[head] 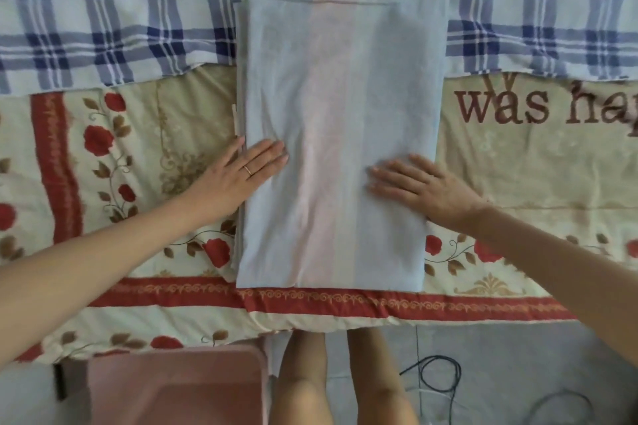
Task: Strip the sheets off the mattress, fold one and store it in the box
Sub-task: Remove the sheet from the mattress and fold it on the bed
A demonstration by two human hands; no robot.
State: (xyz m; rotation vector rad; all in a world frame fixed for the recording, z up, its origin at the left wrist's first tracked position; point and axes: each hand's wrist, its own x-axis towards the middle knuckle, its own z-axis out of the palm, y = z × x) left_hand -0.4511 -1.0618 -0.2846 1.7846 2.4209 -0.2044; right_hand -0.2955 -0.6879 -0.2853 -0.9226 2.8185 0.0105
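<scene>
The folded sheet (340,134) lies on the bed (538,162), long axis running away from the person. Left hand (238,176) and right hand (424,186) press flat on its near half, fingers straight, grasping nothing.

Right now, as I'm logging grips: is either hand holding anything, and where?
Nothing is held. The left hand and right hand lie flat, fingers straight, pressing the folded sheet near its side edges.
</scene>
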